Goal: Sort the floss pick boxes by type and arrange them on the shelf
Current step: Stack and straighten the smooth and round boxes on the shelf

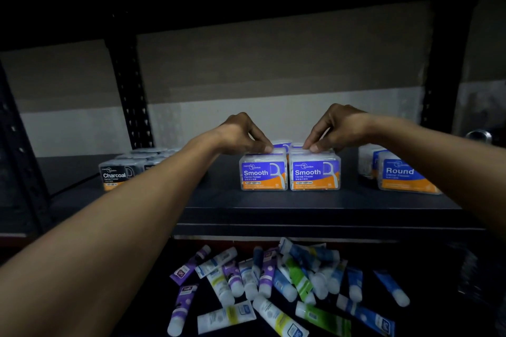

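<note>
The shelf point(347, 198) lies bare along its front edge and in the gaps between left Charcoal boxes point(117, 176), central Smooth boxes point(262, 175) and right Round boxes point(399, 175).

left hand point(241, 133) and forearm: bare | right hand point(338, 128) and forearm: bare | fingers point(315, 148): short nails

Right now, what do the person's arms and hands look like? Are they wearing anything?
Both arms are bare as far as the picture shows: no sleeves on the left forearm or right forearm. The left hand and right hand have no gloves, and I see no rings, watch or bracelets. The light is dim, though.
</note>
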